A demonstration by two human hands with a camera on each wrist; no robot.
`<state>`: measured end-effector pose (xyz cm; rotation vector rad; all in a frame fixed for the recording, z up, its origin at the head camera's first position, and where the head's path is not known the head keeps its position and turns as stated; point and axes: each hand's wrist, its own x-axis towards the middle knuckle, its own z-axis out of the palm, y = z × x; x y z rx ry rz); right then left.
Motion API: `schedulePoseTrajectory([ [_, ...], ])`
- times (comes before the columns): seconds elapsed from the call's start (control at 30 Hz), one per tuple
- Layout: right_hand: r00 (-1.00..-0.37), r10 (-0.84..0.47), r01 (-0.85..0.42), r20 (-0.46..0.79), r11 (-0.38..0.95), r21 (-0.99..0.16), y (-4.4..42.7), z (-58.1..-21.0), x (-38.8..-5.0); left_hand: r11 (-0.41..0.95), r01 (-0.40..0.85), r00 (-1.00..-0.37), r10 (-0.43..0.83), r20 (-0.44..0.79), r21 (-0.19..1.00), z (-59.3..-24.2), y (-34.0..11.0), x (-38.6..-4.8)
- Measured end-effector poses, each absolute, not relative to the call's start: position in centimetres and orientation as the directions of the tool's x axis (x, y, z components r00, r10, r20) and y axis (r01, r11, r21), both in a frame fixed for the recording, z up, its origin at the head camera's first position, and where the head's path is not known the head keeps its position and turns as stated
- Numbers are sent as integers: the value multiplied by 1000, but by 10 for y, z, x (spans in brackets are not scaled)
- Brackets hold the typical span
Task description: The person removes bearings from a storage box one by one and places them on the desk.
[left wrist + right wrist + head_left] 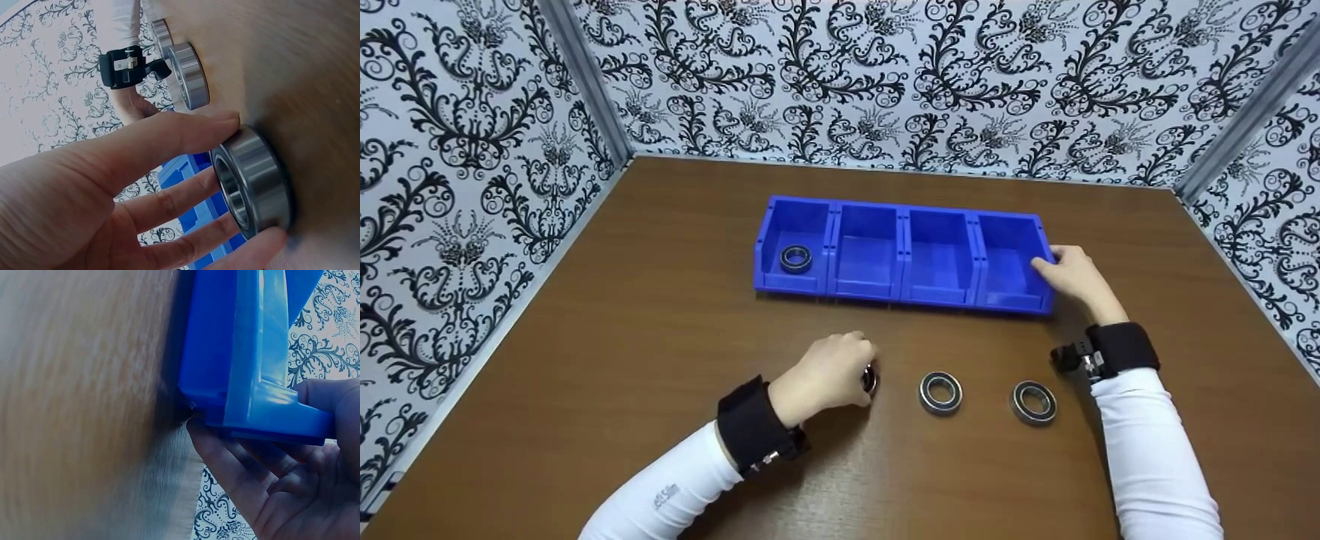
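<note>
My left hand [831, 369] holds a ball bearing [256, 177], a steel ring with a dark seal, between thumb and fingers. In the left wrist view it is at or very near the tabletop; the fingers partly hide it in the head view. My right hand [1078, 279] grips the right end wall of a row of blue bins [939, 298], thumb over the wall and fingers along its outer side. Two more bearings, a middle one [940, 393] and a right one [1033, 403], lie flat between my forearms. Another bearing [796, 259] sits in the leftmost bin.
The bins stand on a brown wooden table [660, 300], further from me than the loose bearings. Patterned panels [840, 82] with grey posts [585, 82] enclose the table at the back and sides. A black strap [1123, 352] with a camera is on the right wrist.
</note>
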<state>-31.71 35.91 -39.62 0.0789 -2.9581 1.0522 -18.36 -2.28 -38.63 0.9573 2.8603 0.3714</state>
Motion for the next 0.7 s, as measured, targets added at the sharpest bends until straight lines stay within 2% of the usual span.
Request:
schedulePoseTrajectory([
  [0.7,-998,-59,-67,35,776,-627,360,-396,-317,771,584,-799,601,12,252,-390,-21,-182],
])
